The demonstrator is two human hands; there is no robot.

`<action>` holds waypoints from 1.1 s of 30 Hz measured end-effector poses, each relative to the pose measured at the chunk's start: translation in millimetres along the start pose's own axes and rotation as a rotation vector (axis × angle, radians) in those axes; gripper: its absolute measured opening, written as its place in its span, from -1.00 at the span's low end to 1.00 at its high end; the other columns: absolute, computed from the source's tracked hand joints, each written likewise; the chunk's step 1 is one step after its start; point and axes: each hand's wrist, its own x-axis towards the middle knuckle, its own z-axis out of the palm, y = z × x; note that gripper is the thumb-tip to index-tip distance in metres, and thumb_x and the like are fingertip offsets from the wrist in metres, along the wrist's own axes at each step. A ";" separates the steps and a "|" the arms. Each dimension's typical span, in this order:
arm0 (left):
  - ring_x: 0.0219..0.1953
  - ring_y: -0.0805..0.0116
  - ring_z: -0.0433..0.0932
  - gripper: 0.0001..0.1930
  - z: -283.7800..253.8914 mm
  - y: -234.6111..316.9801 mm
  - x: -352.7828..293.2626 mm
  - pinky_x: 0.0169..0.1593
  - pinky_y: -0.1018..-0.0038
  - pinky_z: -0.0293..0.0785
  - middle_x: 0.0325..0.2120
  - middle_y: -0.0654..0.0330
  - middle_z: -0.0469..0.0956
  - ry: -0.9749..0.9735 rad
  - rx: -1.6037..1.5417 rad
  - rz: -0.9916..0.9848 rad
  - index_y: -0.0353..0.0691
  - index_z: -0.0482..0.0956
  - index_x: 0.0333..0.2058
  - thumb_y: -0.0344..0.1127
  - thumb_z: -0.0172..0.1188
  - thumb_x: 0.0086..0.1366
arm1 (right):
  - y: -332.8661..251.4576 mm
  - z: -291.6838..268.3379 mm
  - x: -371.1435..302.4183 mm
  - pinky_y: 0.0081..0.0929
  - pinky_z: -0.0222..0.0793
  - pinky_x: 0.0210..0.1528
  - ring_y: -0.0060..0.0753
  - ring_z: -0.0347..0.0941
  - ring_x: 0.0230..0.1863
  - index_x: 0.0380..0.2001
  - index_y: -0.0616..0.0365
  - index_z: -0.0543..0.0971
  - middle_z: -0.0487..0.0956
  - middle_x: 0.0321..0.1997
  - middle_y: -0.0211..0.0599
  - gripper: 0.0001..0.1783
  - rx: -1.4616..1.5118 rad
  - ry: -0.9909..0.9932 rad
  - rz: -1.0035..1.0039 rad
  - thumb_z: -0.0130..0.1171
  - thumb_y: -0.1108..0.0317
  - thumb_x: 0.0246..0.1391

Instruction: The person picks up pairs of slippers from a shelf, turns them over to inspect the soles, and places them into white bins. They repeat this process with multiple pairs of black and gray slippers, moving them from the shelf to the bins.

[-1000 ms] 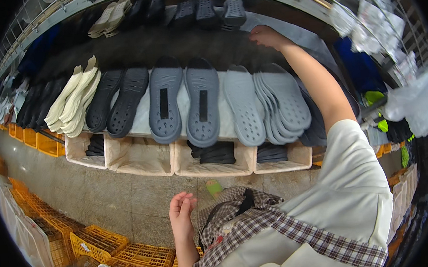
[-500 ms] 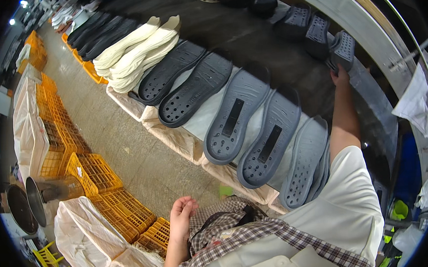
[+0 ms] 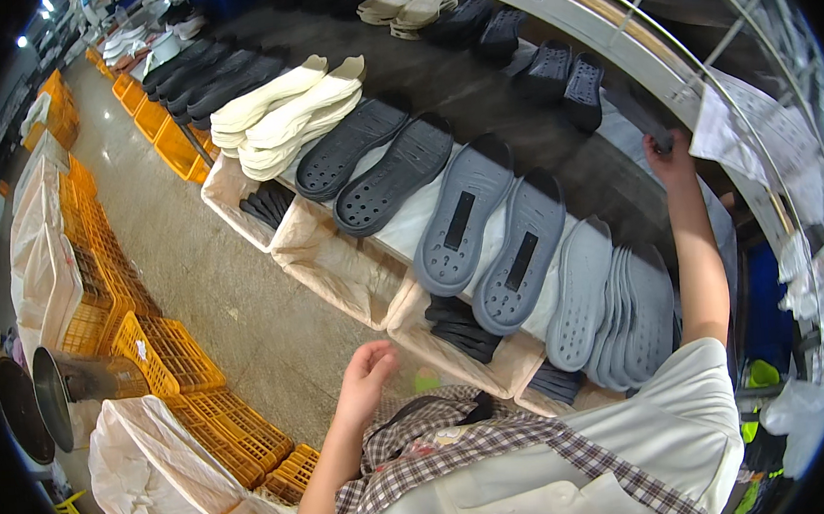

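Note:
My right hand (image 3: 670,155) reaches to the far right, its fingers closed on a small dark grey piece (image 3: 660,136) whose full shape is hidden. Two dark shoe soles with holes (image 3: 567,82) stand to its left on the dark surface. Nearer to me lies a row of soles: a grey pair with black strips (image 3: 492,237), a black pair (image 3: 377,169) and a stack of light grey ones (image 3: 607,310). My left hand (image 3: 370,370) hangs low in the middle over the floor, its fingers loosely curled with nothing visible in them.
Cloth-lined bins (image 3: 332,277), some with dark soles in them, line the table's near edge. Stacks of cream soles (image 3: 287,113) sit farther left. Orange crates (image 3: 228,432) stand on the floor at left. A metal rail (image 3: 624,13) curves along the right.
The rightmost sole under my right hand is gone from its place, and that hand is now beside a white-papered rail. My view has shifted, showing more bins. My left hand stays loosely curled.

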 end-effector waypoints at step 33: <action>-0.11 0.16 0.55 -0.49 -164.4 45.5 -75.7 -0.05 0.24 0.54 -0.11 0.01 0.52 -0.231 -0.870 0.342 -0.34 0.37 0.03 -0.01 -0.06 0.31 | 308.6 135.9 -557.4 -0.31 0.03 0.30 -0.27 0.12 0.27 0.26 0.20 0.16 0.19 0.26 -0.16 -0.30 -0.575 -1.304 0.231 0.09 0.24 0.07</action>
